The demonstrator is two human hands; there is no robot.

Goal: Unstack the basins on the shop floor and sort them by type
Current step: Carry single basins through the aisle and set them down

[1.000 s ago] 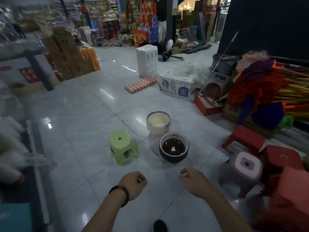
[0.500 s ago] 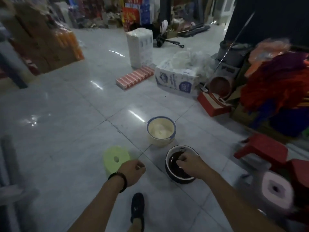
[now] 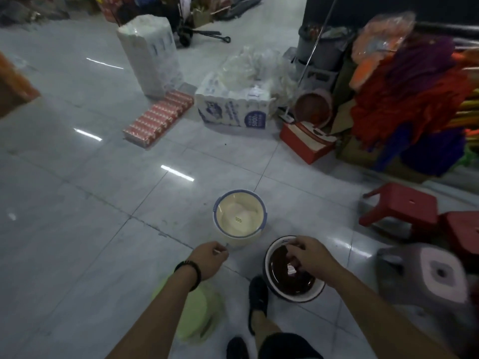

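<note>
"Basins, where are they?"
"Two lots on the tiled floor (image 3: pixel 90 203), right in front of the person. The cream basin (image 3: pixel 239 216) has a blue rim and sits upright, farther out. The dark basin (image 3: pixel 290 278) has a white rim and is nearer and to the right, tilted a bit. They're close but apart."
"Stacked?"
"I can't count the layers. There's a white tag (image 3: pixel 291 269) inside the dark one."
"Right hand?"
"The right hand (image 3: pixel 308 255) is at the dark basin's far rim, thumb inside and fingers curled over, pinching the rim."
"Left hand?"
"The left hand (image 3: pixel 210 257) is curled, knuckles up, just beside the cream basin's near wall. I can't tell if it touches the wall or holds anything. It has a black wristband (image 3: pixel 190 270) on."
"Anything else nearby?"
"A green stool (image 3: pixel 197 314) shows under the left forearm, blurred. A black shoe (image 3: pixel 258 294) is just beside the dark basin. On the right are a grey-and-pink stool (image 3: pixel 438 275) and a red stool (image 3: pixel 404 206). Farther back there's a white carton (image 3: pixel 233 112), a flat red pack (image 3: pixel 158 120), a tall wrapped white bundle (image 3: pixel 150 53) and a mop pile (image 3: pixel 414 86) in red, purple and orange."
</note>
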